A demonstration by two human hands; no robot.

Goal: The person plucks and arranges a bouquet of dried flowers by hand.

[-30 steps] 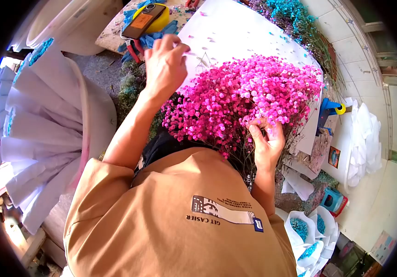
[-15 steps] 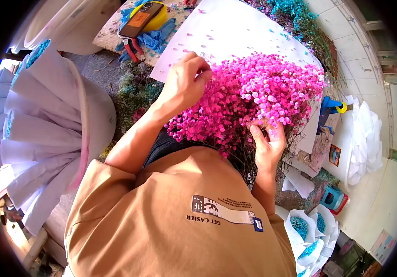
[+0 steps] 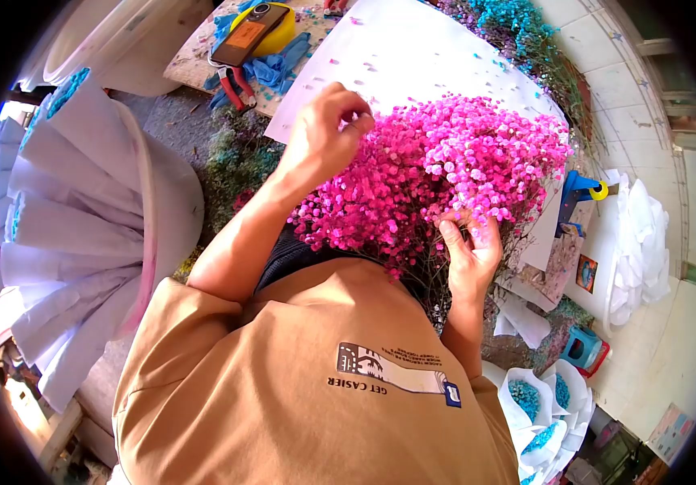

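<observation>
A large bunch of bright pink baby's breath point(image 3: 437, 162) lies in front of my body, its thin brown stems running down toward my lap. My right hand point(image 3: 471, 249) is closed at the near right edge of the bunch, thumb and fingers pinching the baby's breath just below the blossoms. At the bunch's left side my left hand point(image 3: 328, 129) is raised, fingers curled in toward the thumb. Whatever those fingertips hold, if anything, is too small to make out. Under the bunch is a sheet of white paper point(image 3: 396, 40) scattered with small fallen petals.
On a board at the upper left are a phone point(image 3: 253, 34), blue gloves point(image 3: 279, 69) and red-handled pruning shears point(image 3: 236, 87). A big tub point(image 3: 174, 186) of paper-wrapped bunches stands left. Wrapped blue bunches point(image 3: 538, 412) are lower right; a blue tape dispenser point(image 3: 576, 194) is right.
My left hand has shifted slightly, its curled fingers turning a little by the bunch's left edge. My right hand keeps its pinch in nearly the same place.
</observation>
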